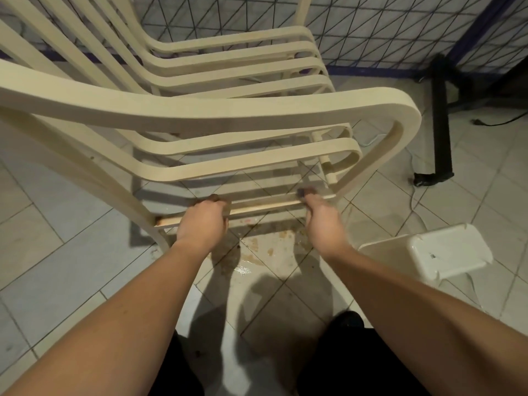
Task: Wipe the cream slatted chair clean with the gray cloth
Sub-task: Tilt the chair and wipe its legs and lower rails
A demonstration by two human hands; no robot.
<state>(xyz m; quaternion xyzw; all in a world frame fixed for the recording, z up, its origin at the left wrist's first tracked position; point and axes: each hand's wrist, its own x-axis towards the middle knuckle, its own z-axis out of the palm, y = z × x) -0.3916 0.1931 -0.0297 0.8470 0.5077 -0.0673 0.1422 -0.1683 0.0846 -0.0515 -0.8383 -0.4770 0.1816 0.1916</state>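
Both arms reach down to the low wooden crossbar [257,208] of the cream slatted chair [217,110], which stands on the tiled floor [71,252] and fills the upper half of the view. The left hand [204,221] is wrapped over the bar near its left end, fingers curled round it, knuckles up, a firm grasp. The right hand [320,215] is further right along the same bar, fingers bent down at it, and there's a small dark gray scrap at the fingertips, the gray cloth [307,191] by the look of it, pinched against the bar. Only a sliver of it shows, blurred, so its shape can't be made out.

Right of the chair, on the floor, sits a white plastic tub [423,252], tilted, its pale lid or base facing up; what's inside cannot be seen. Below the crossbar, the floor carries a brown stained patch [257,250] with a wet glint.

Behind the chair runs a wire mesh panel [371,21]. To the right of the chair a black stand [441,124] lies on the tiles with a cable [497,121] trailing off. The chair's back slats are cut off at the top left edge.
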